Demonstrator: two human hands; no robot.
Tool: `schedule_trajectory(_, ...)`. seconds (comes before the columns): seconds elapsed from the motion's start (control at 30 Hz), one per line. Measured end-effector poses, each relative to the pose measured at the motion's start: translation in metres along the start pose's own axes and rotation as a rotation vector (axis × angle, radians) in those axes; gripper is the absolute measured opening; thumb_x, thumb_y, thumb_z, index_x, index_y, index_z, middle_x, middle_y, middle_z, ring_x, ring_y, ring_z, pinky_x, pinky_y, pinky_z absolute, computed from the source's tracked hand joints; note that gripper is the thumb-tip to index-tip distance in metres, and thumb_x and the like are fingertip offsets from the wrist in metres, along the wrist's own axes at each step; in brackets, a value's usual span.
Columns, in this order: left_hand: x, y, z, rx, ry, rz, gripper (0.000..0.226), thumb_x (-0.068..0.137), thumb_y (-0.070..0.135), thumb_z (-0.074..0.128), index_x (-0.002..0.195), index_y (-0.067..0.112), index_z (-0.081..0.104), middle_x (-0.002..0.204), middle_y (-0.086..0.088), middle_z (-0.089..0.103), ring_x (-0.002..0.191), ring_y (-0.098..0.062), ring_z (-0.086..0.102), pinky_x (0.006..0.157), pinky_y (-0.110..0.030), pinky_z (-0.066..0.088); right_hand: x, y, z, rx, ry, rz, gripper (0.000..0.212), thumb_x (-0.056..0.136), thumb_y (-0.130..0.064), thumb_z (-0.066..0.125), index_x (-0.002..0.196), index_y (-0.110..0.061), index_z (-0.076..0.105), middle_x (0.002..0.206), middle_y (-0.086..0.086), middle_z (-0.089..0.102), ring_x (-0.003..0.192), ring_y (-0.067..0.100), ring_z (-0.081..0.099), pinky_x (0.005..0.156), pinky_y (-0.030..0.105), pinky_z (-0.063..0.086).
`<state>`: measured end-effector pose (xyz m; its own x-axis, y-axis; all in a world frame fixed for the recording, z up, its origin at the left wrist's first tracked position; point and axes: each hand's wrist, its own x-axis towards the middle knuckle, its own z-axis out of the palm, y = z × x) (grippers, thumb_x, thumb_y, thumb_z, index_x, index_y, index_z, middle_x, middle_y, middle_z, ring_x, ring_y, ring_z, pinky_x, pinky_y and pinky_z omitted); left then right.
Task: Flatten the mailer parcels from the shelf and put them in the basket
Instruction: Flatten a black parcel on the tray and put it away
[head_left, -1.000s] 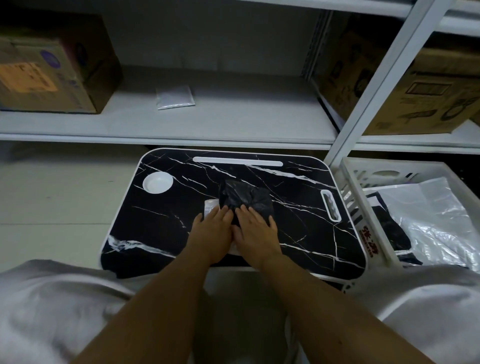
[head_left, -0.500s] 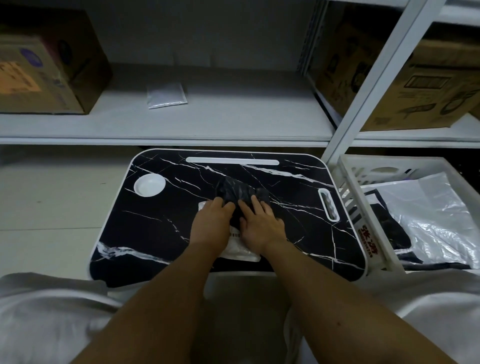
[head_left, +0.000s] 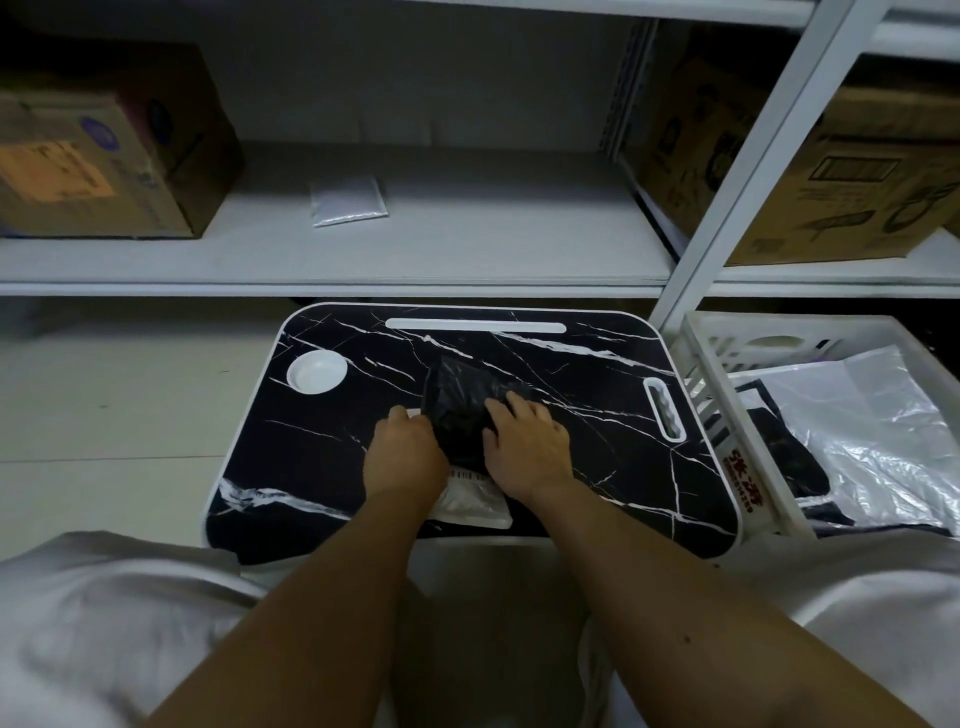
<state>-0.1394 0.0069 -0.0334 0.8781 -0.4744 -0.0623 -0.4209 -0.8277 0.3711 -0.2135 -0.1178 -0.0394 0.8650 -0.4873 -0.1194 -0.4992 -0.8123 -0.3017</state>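
Mailer parcels: three lay outside the basket. One black mailer (head_left: 457, 410) sat crumpled at the tray's centre, over one white mailer (head_left: 475, 501) with a barcode label at about 6 o'clock. One small white mailer (head_left: 349, 200) lay on the shelf at 12 o'clock.
Basket: one white slatted basket (head_left: 727, 410) stood at 3 o'clock, touching the tray's right edge; it held clear and dark plastic, count unclear.
Hands: two. Left hand (head_left: 408, 452) had fingers curled at the black mailer's left edge; whether they pinched it could not be told. Right hand (head_left: 527, 441) pressed spread, nearly straight fingers on the mailer's right side.
Surface: one black marble-pattern lap tray (head_left: 322, 457), white-rimmed, with one round white cup recess (head_left: 317, 370) at 10 o'clock.
Room: white metal shelf (head_left: 467, 249), two cardboard boxes, left box (head_left: 104, 150) and right box (head_left: 831, 171); pale tiled floor (head_left: 104, 405).
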Motion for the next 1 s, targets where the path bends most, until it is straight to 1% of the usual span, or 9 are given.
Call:
schedule_trajectory(0.1, 0.0, 0.006, -0.003, 0.044, 0.13, -0.055, 0.024, 0.085, 0.018, 0.045, 0.103, 0.007, 0.057, 0.111, -0.01, 0.052, 0.108, -0.028, 0.048, 0.087, -0.038, 0.043, -0.004, -0.007, -0.002, 0.038, 0.215, 0.015, 0.049, 0.101, -0.038, 0.038, 0.147, -0.024, 0.033, 0.158, 0.008, 0.021, 0.143, 0.027, 0.022, 0.111, 0.046, 0.027)
schedule_trajectory(0.2, 0.008, 0.014, 0.0, 0.085, 0.262, 0.23, 0.033, 0.091, 0.027, 0.037, 0.111, 0.012, 0.057, 0.131, -0.01, 0.051, 0.132, -0.03, 0.04, 0.103, -0.045, 0.038, 0.001, -0.004, 0.0, 0.026, 0.122, -0.032, 0.055, 0.104, -0.04, 0.026, 0.154, -0.021, 0.016, 0.163, 0.002, 0.004, 0.15, 0.02, 0.002, 0.118, 0.046, 0.015)
schedule_trajectory(0.3, 0.012, 0.017, 0.01, 0.281, -0.033, 0.448, 0.048, 0.103, 0.035, 0.021, 0.148, 0.023, 0.023, 0.159, 0.0, 0.015, 0.148, -0.02, 0.002, 0.118, -0.048, 0.015, 0.001, 0.003, 0.011, 0.01, -0.127, -0.041, 0.063, 0.103, -0.044, 0.023, 0.155, -0.02, -0.003, 0.163, -0.003, -0.009, 0.149, 0.014, -0.012, 0.12, 0.049, 0.004)
schedule_trajectory(0.4, 0.01, 0.005, 0.022, 0.302, -0.231, 0.384, 0.054, 0.102, 0.042, 0.01, 0.153, 0.025, 0.001, 0.161, 0.002, -0.003, 0.148, -0.017, -0.007, 0.118, -0.053, 0.006, -0.001, 0.005, 0.019, -0.034, -0.189, -0.048, 0.065, 0.101, -0.046, 0.023, 0.154, -0.022, -0.007, 0.162, -0.002, -0.013, 0.148, 0.015, -0.013, 0.118, 0.055, 0.0)
schedule_trajectory(0.57, 0.022, -0.011, 0.042, 0.327, -0.37, 0.215, 0.059, 0.097, 0.051, 0.011, 0.152, 0.03, 0.004, 0.161, -0.001, -0.011, 0.147, -0.022, -0.012, 0.111, -0.065, 0.003, 0.006, 0.005, 0.016, -0.116, -0.223, -0.001, 0.069, 0.097, -0.058, 0.024, 0.154, -0.033, -0.005, 0.162, 0.006, -0.013, 0.149, 0.021, -0.013, 0.114, 0.062, -0.004)
schedule_trajectory(0.67, 0.026, -0.003, 0.035, 0.298, -0.37, 0.109, 0.061, 0.097, 0.052, 0.008, 0.152, 0.027, 0.01, 0.161, -0.002, -0.002, 0.148, -0.023, -0.008, 0.11, -0.065, 0.0, 0.009, 0.004, 0.014, -0.072, -0.215, 0.006, 0.061, 0.097, -0.053, 0.028, 0.153, -0.035, 0.01, 0.162, 0.008, 0.004, 0.149, 0.022, 0.002, 0.115, 0.06, 0.003)
schedule_trajectory(0.8, 0.028, 0.021, 0.017, 0.371, -0.127, -0.002, 0.062, 0.1, 0.043, 0.017, 0.152, 0.008, 0.016, 0.16, -0.011, 0.007, 0.148, -0.026, -0.005, 0.115, -0.057, 0.003, 0.021, 0.01, 0.005, 0.117, 0.188, 0.083, 0.036, 0.098, -0.024, 0.039, 0.13, -0.02, 0.052, 0.131, 0.006, 0.058, 0.123, 0.024, 0.051, 0.104, 0.042, 0.038)
schedule_trajectory(0.87, 0.029, 0.028, 0.018, 0.399, -0.048, 0.189, 0.061, 0.1, 0.034, 0.024, 0.153, 0.011, 0.004, 0.161, -0.009, -0.004, 0.147, -0.025, -0.01, 0.117, -0.053, 0.003, 0.028, 0.012, 0.005, 0.076, 0.152, 0.069, 0.04, 0.1, -0.022, 0.039, 0.139, -0.022, 0.044, 0.148, 0.004, 0.043, 0.138, 0.025, 0.036, 0.108, 0.044, 0.035)
schedule_trajectory(1.0, 0.036, 0.026, 0.027, 0.356, -0.222, 0.435, 0.059, 0.101, 0.034, 0.026, 0.153, 0.019, 0.002, 0.161, 0.001, -0.005, 0.148, -0.016, -0.009, 0.119, -0.05, 0.004, 0.034, 0.017, 0.012, 0.031, -0.171, 0.008, 0.047, 0.104, -0.036, 0.023, 0.151, -0.035, 0.02, 0.163, -0.005, 0.005, 0.15, 0.02, -0.003, 0.118, 0.053, 0.014)
